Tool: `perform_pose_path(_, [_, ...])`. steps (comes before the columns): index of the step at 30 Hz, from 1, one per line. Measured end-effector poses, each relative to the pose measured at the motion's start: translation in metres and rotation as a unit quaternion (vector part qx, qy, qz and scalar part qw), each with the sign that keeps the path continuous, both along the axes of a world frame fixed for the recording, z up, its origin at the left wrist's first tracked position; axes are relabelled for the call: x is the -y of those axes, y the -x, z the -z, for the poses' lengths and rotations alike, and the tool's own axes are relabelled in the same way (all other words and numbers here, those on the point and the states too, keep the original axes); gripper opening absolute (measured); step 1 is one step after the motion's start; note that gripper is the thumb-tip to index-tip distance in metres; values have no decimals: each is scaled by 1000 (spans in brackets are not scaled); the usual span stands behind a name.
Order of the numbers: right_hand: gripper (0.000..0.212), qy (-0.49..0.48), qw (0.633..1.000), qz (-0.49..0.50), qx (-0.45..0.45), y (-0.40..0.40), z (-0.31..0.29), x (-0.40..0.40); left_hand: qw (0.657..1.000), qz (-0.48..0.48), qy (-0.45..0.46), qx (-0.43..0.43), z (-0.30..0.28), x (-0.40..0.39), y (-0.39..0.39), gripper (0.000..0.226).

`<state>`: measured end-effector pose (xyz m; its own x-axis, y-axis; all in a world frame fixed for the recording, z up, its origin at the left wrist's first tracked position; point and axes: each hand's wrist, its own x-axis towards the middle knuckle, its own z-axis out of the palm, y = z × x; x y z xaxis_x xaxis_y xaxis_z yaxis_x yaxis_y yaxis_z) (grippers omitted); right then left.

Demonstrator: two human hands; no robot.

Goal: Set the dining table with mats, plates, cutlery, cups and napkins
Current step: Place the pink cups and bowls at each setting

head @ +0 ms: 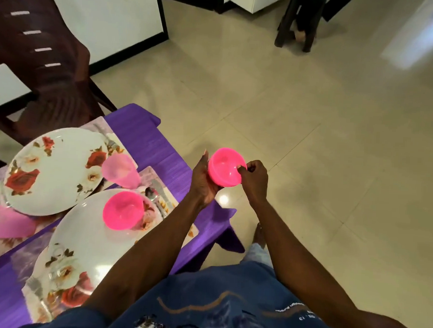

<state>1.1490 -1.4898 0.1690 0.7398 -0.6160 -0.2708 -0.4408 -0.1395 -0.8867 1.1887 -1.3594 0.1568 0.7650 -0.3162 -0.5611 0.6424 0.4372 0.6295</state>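
1. Two hands meet off the counter's edge, above the tiled floor (313, 118), both on one bright pink cup (224, 168) whose mouth faces the camera.
2. The left hand (204, 180) cups the bottom and left side of that cup, fingers curled against its wall.
3. The right hand (253, 180) pinches the cup's rim at its 3 o'clock side, fingertips hooked over the edge.
4. Four cups are in view: the held one, a second bright pink cup (122, 213), a pale pink cup (121, 170), and another pale pink cup (5, 224) at the left edge.
5. The second bright pink cup sits at the 1 o'clock rim of the near plate; whether it stands or lies tilted cannot be told.
6. Two white plates with red rose prints lie on the counter: the far plate (57, 170) at 10 o'clock from the near plate (80, 247), their rims overlapping in view.
7. The counter (146, 140) is covered in purple; translucent mats (159, 186) lie under the plates.
8. Cutlery (151, 194) lies beside the near plate at 2 o'clock; the pieces blur and cannot be counted.
9. One dark brown chair (40, 61) stands at the counter's far end, at 11 o'clock.
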Motion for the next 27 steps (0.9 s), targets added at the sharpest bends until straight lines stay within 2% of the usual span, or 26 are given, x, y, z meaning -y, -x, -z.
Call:
perform_pose_path(5, [22,10,999,-34,-11,-53,-1,78,998,-41,22,-43,13,83,-50,58])
perform_pose_path(9, [20,50,997,-53,-23,-89,-10,153,995,-30,62,-76,7,160,-82,63])
perform_pose_path(14, [19,120,986,-114,-12,-136,-23,225,994,-54,60,-70,2,229,-122,55])
perform_pose_path(18, [17,120,986,-116,3,-174,-31,243,995,-71,46,-58,-5,246,-153,46])
perform_pose_path(23, [15,73,990,-116,12,-239,-31,235,991,-116,49,-43,-9,235,-202,59])
perform_pose_path(27, [20,47,987,-154,19,-305,-22,214,980,-181,61,-51,2,212,-251,58])
